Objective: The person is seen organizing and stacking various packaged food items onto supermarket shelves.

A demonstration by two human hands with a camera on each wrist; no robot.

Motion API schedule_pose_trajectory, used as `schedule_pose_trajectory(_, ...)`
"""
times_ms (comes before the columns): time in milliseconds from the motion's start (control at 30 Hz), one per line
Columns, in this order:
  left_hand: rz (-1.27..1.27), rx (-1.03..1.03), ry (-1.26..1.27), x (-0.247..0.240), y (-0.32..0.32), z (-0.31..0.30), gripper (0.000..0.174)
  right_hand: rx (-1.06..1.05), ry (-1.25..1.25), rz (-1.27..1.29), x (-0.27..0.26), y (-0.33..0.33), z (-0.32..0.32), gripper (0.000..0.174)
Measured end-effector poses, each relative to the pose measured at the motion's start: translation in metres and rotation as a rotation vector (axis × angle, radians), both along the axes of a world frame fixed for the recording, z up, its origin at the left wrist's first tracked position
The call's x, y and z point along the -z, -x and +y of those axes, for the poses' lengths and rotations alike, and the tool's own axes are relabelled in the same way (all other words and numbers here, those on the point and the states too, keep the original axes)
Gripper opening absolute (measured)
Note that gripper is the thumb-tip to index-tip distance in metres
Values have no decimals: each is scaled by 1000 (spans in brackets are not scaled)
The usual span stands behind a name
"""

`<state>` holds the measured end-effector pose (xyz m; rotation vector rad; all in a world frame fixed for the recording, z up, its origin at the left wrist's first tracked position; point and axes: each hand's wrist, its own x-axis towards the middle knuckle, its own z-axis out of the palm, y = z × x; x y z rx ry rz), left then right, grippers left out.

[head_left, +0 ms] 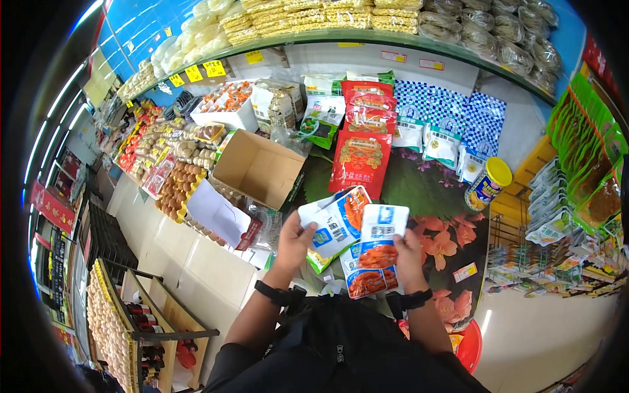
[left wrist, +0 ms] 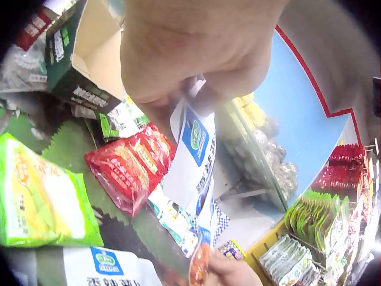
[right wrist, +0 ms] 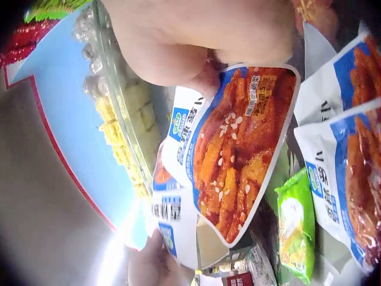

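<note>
white-and-blue snack packet (head_left: 337,223) sits tilted in the left hand (head_left: 295,239), whose curled fingers and thumb pinch its left edge, holding it above the near part of the table. just to its right, and overlapping it a little, a second packet (head_left: 382,239) of the same kind stands upright in the right hand (head_left: 409,262), which grips its right edge; the right wrist view shows the thumb pressed on the printed front, over a picture of orange-red strips with sesame seeds. a third packet (head_left: 370,280) shows directly below the second one, though i cannot tell whether the hand holds it or it lies on the table. a green packet (head_left: 318,262) lies near the left hand, on the dark floral cloth (head_left: 439,190). farther off on the left stands an open cardboard box (head_left: 259,167), with red packets (head_left: 360,157) stacked to its right, then blue-checked bags (head_left: 445,124). a yellow-lidded jar (head_left: 488,183) stands at the right side. above all this runs a glass shelf (head_left: 295,39) loaded with pale bagged goods.
</note>
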<state>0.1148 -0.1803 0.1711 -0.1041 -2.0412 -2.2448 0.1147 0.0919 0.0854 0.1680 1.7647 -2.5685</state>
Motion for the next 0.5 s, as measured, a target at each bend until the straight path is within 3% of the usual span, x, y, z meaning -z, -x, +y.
schedule_pose_trajectory(133,5,-36,59,-11,0,-19,19,83,23,102,-4,5,31,15)
schedule_pose_trajectory(200,-17,-24,92,-9,0,-26,17,-4,109,72,-15,1,41,16)
schedule_pose_trajectory(433,-3,71,460,-22,-9,-14,13,-306,-636,448,-66,-6,13,14)
schedule_pose_trajectory(500,29,67,525,-33,-13,-5,15,-297,-677,522,-77,-8,0,12)
